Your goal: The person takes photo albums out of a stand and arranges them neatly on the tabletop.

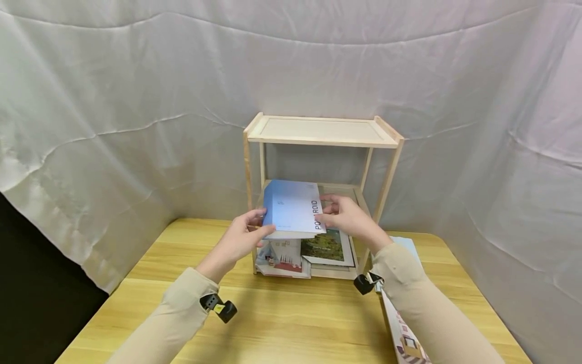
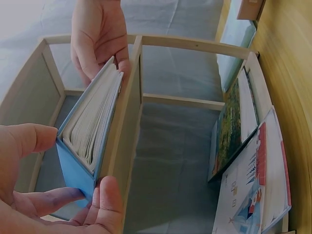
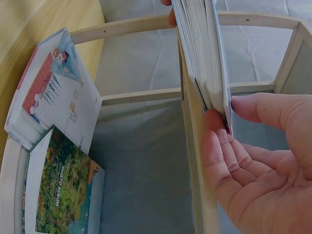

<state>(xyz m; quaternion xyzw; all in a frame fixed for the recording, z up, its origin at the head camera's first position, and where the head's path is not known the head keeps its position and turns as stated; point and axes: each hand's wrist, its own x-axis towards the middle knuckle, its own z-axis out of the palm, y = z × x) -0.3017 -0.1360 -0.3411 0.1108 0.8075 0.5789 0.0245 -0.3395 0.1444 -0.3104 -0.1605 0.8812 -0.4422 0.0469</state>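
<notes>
A blue-and-white photo album (image 1: 295, 207) lettered POLAROID is held level between both hands in front of a pale wooden rack (image 1: 323, 140). My left hand (image 1: 243, 235) grips it at the blue spine, thumb on one cover and fingers on the other. On the opposite side my right hand (image 1: 347, 217) pinches the open edge between thumb and fingers. Its page edges show in the left wrist view. Lower in the rack lean a photo album with a tree picture (image 3: 63, 187) and a white album with a red band (image 3: 66, 92).
The rack stands on a wooden table (image 1: 282, 313) before a grey curtain (image 1: 204, 76). Along the table's right side lies a long, pale, illustrated item (image 1: 404, 331), partly covered by my right forearm. A black area (image 1: 41, 283) borders the table at left.
</notes>
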